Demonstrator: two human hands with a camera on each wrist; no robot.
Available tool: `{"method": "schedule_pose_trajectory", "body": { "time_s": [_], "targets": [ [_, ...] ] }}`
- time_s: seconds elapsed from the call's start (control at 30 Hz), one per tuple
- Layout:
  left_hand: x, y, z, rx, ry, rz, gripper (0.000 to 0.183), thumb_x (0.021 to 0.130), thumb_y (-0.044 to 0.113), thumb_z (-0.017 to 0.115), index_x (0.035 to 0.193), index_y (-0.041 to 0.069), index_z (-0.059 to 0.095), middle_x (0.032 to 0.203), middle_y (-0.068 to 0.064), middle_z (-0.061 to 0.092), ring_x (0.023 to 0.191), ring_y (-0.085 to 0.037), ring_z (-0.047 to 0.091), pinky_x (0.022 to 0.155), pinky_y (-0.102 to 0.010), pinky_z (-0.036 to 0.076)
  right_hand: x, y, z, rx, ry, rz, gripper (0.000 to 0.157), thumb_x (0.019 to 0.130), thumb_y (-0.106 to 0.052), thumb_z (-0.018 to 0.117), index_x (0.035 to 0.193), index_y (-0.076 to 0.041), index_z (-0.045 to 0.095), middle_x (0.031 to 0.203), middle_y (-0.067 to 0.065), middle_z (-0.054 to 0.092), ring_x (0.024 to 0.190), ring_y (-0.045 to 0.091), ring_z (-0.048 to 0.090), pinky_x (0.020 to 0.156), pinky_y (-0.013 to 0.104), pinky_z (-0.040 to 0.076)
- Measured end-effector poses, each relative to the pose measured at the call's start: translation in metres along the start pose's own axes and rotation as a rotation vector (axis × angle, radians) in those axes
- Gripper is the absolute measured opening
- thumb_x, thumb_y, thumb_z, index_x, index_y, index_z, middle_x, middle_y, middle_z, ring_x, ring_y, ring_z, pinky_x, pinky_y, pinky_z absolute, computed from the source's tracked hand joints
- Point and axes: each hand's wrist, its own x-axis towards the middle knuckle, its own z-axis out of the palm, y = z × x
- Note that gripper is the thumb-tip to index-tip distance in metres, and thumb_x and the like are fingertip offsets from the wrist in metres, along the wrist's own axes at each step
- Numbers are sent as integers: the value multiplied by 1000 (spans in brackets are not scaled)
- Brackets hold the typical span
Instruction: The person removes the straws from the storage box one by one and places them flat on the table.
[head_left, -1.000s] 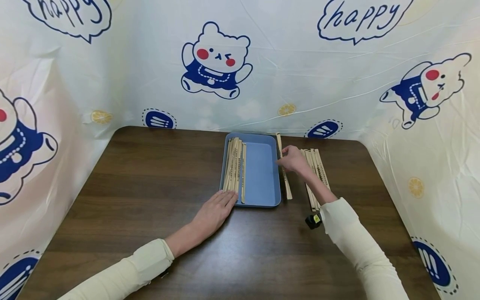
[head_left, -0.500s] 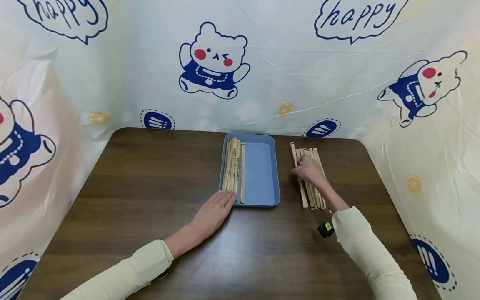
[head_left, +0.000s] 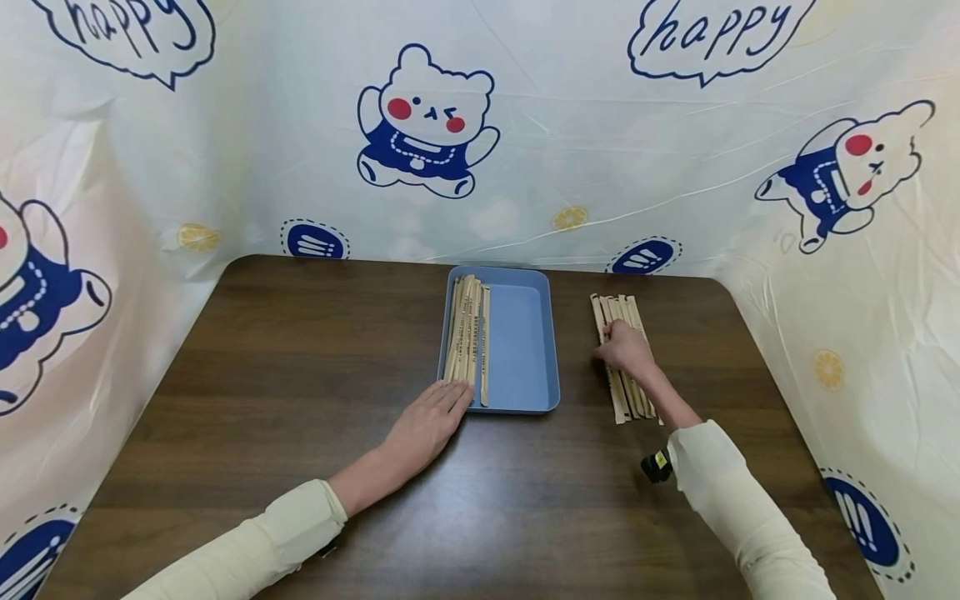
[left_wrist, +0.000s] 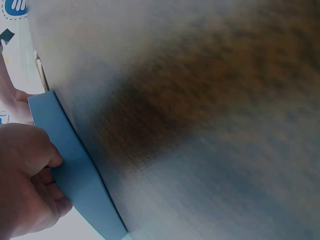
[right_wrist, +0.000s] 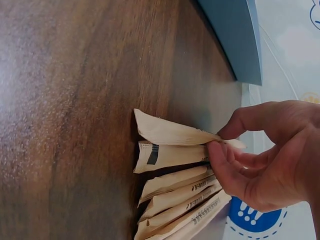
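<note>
Right hand (head_left: 628, 350) has its grip drawn to a narrow pinch, thumb against fingertips, on the leftmost paper-wrapped stick (right_wrist: 172, 131) of a row of sticks (head_left: 632, 404) lying side by side on the desk (head_left: 337, 333). Its long axis runs away from the person, far end leaning slightly left, roughly along the blue tray (head_left: 521, 342). That tray sits to the left across a gap, bare half nearest the pinch; the left hand (head_left: 423, 427) holds its near left corner, farther from the row.
</note>
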Motion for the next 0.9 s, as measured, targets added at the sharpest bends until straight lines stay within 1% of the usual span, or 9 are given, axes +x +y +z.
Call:
{"method": "schedule_pose_trajectory", "body": {
  "time_s": [0.2,0.3,0.43,0.57,0.7,0.9],
  "targets": [
    [-1,0,1,-8,8,2,49,93,-5,64,141,-5,51,140,-21,55,130,-32,51,113,-43,36,0,-1,0,-41,-13,8,19,82,-2,64,90,-5,47,59,1,49,48,13,49,47,25,40],
    [-1,0,1,-4,10,3,48,94,-4,63,141,-5,52,139,-21,55,130,-32,51,113,-43,36,0,-2,1,-83,-10,-10,19,80,-2,62,82,-8,44,59,0,44,48,14,45,47,26,36],
    [-1,0,0,2,10,2,48,94,-4,63,140,-5,52,139,-20,55,130,-32,52,113,-43,37,1,-3,2,-140,5,-32,26,76,-1,59,72,-13,37,57,-2,35,49,15,38,46,27,29],
    [-1,0,0,3,6,0,48,94,-4,63,141,-4,52,139,-20,55,130,-32,51,113,-43,36,1,-5,5,-179,13,-29,28,77,-1,60,71,-13,35,60,-2,29,52,15,33,47,27,26],
    [-1,-1,1,3,9,1,48,93,-4,64,140,-5,52,139,-20,55,130,-32,52,113,-43,37,0,-6,6,-201,20,-16,26,80,-1,61,74,-11,38,64,0,32,56,18,35,49,29,27],
    [0,-1,1,13,7,3,48,94,-4,63,140,-4,53,139,-20,55,130,-32,52,113,-42,37,-1,-5,6,-218,36,-21,17,82,-4,64,86,-4,47,70,8,47,62,24,46,50,33,36]
  ]
}}
